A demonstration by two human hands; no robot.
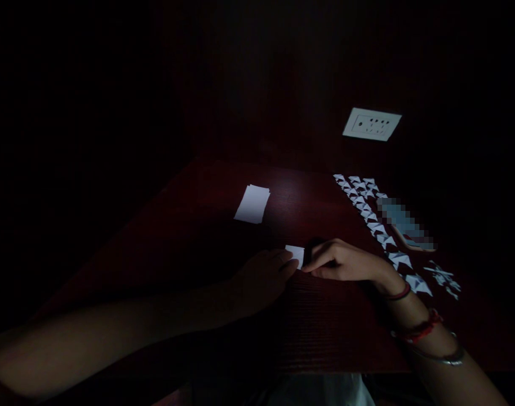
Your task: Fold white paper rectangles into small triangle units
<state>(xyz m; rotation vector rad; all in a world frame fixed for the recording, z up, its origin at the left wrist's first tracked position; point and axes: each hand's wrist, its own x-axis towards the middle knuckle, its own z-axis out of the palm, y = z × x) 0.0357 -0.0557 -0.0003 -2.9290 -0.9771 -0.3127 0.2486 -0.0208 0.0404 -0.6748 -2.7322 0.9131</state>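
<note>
Lying on the tabletop (325, 324), the small white paper (297, 254) has my left hand (261, 277) over its left edge, my right hand (344, 260), fingers bent, at its right; I cannot tell if either pinches. Beyond lies a paper stack (253, 204); rightward, folded papers (400, 260).

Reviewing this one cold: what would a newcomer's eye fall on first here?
Probably the pale wall socket, bright against the dark at upper right. Next, the white paper stack near the middle of the dark red table and the rows of folded paper pieces along its right side. Nearer, the left hand's fingers lie on a small white paper.
</note>
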